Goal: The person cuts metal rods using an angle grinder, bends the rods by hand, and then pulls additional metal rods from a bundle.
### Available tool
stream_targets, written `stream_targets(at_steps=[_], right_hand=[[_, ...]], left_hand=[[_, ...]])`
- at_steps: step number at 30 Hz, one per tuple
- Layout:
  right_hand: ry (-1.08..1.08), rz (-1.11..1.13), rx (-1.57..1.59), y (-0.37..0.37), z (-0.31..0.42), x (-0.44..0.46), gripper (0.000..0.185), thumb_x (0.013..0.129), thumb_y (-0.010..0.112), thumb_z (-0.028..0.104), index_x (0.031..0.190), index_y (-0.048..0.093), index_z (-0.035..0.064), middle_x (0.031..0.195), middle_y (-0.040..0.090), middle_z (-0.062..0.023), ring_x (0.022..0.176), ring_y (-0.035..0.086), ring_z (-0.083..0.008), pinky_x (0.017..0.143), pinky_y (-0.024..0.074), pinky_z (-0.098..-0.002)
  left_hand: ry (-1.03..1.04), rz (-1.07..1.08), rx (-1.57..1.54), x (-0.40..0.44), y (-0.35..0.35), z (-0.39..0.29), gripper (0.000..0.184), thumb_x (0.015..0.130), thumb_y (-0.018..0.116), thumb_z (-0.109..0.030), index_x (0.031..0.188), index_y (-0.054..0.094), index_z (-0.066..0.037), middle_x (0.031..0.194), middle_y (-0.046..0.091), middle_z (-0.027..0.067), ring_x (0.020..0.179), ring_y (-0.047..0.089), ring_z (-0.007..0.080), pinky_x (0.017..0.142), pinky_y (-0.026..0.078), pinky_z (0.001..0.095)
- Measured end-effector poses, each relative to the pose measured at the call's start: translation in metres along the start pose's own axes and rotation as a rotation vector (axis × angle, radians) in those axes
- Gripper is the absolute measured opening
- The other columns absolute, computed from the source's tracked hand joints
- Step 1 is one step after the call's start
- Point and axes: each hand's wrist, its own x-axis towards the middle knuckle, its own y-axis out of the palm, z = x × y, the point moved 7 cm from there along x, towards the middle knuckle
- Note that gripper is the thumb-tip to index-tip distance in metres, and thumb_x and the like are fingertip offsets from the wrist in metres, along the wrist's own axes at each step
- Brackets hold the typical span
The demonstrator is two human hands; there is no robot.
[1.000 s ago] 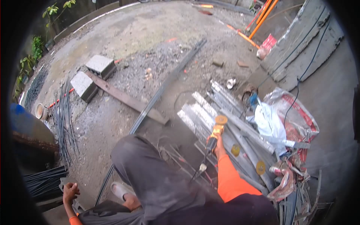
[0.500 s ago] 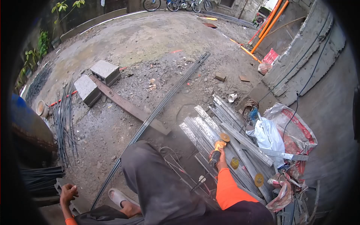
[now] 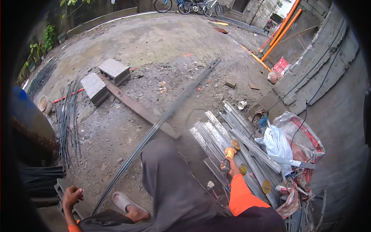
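In the head view, a rough yard of grey dirt, gravel and worn concrete [image 3: 154,36] is shown, with loose stones and chips scattered over its middle. At near right, the grinder [image 3: 230,152] is held in the right hand [image 3: 233,167], with the fingers closed around its body, just above a pile of metal channels [image 3: 247,149]; its disc [image 3: 236,144] is turned upward. Two loose discs [image 3: 266,186] are laid on the channels, to the right of the hand. At near left, the left hand [image 3: 72,196] is held with the fingers curled, beside a hollow block [image 3: 61,189]; whether anything is gripped in it cannot be told. Long bars [image 3: 154,128] are stretched diagonally over the ground and laid across a plank [image 3: 135,108], whose far end is set by two grey blocks [image 3: 94,89]. Along the left, thin rods [image 3: 68,123], a bucket [image 3: 43,103] and a blue-topped drum [image 3: 33,125] are seen. On the right, a white bag [image 3: 276,143] and a torn sack [image 3: 309,133] are heaped beside the channels, below grey slabs [image 3: 320,69]. Orange pipes [image 3: 281,34] are leaned at far right, and bicycles [image 3: 193,7] are parked at the far edge.
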Motion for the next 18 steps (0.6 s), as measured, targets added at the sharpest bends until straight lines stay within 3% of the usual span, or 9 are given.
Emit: stream_targets(at_steps=[3,12,18], right_hand=[[0.028,-0.004,-0.016,-0.001,-0.004,-0.004,0.035,0.088,0.075,0.024,0.107,0.052,0.0057,0.082,0.066,-0.0149,0.066,0.067,-0.0288,0.059,0.0589,-0.0461],[-0.049,-0.140,-0.055,0.005,-0.004,0.020,0.031,0.087,0.074,0.019,0.107,0.052,0.0084,0.076,0.053,-0.0024,0.058,0.058,-0.0209,0.054,0.0533,-0.0385],[-0.092,-0.329,-0.265,0.029,0.011,-0.016,0.053,0.084,0.076,0.023,0.123,0.050,-0.0042,0.101,0.061,-0.0140,0.084,0.067,-0.0293,0.070,0.0561,-0.0459]], left_hand=[[0.031,0.017,-0.013,-0.002,0.001,0.002,0.033,0.092,0.069,-0.027,0.101,0.064,0.003,0.079,0.068,0.0099,0.064,0.069,0.0175,0.051,0.048,0.0282],[0.126,0.031,-0.112,-0.010,0.003,0.005,0.030,0.090,0.073,-0.020,0.098,0.063,0.007,0.078,0.066,0.0121,0.064,0.066,0.0191,0.060,0.055,0.0317],[0.146,0.014,-0.123,-0.021,0.001,-0.005,0.029,0.090,0.072,-0.018,0.099,0.062,0.008,0.079,0.066,0.0120,0.067,0.065,0.0188,0.060,0.055,0.0320]])
